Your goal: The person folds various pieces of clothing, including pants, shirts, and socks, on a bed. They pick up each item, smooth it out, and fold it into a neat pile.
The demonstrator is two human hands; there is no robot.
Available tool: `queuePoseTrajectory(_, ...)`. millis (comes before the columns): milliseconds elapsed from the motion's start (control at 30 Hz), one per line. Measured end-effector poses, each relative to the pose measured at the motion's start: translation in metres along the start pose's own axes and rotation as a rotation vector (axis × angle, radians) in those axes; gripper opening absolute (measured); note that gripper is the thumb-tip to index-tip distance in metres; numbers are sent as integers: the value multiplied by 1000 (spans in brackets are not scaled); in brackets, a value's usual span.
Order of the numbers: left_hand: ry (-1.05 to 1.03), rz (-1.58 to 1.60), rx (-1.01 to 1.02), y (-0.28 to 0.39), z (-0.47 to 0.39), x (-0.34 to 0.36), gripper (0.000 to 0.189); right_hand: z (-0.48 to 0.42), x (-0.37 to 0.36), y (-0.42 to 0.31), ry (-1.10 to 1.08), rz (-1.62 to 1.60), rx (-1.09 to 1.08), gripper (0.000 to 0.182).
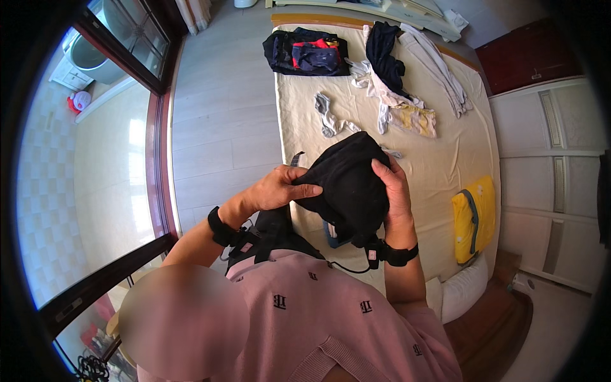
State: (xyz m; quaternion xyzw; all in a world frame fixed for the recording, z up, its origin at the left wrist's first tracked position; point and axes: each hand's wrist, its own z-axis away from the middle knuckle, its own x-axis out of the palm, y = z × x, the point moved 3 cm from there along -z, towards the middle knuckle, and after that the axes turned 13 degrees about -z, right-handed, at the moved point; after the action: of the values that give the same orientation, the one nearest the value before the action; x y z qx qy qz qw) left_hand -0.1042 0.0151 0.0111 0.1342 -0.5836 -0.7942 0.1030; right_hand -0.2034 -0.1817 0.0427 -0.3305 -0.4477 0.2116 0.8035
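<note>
Both my hands hold a bunched black cloth garment (355,186) above the near edge of the bed (429,176). My left hand (291,188) pinches its left side, thumb on top. My right hand (394,184) grips the right side, with its fingers partly hidden behind the fabric. Beyond the garment lie grey and white socks (329,117). Farther off are a yellow and white cloth (413,119), a dark navy garment (384,59) on pale clothes, and light grey trousers (434,67). A stack of folded dark clothes (308,52) is at the far left corner.
A folded yellow blanket (479,215) and a white pillow (465,289) lie at the bed's right side. A small blue-edged item (331,236) is partly hidden under the garment. White cabinets (530,167) stand to the right, and a dark-framed sliding door (160,167) to the left.
</note>
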Motion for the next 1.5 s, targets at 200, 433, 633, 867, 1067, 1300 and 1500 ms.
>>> queuePoseTrajectory(200,72,137,-93,-15,-5,7,28,-6,-11,16,-138,-136,57,47)
queuePoseTrajectory(433,250,643,-149,-14,-10,-15,23,14,-59,56,-241,-303,234,80)
queuePoseTrajectory(633,397,907,-122,-21,-21,-14,15,6,-30,65,-320,301,234,83)
queuePoseTrajectory(867,355,1048,-12,5,-35,23,32,-39,-59,103,-99,317,-188,42)
queuePoseTrajectory(1067,153,957,-366,-27,-17,70,56,-50,-59,99,-209,-232,-170,48)
queuePoseTrajectory(1300,74,1135,-381,-47,-15,69,86,-29,-52,103,-231,433,-240,51)
queuePoseTrajectory(1500,-59,1431,-195,-66,-56,53,66,-19,-64,100,-254,132,-163,54)
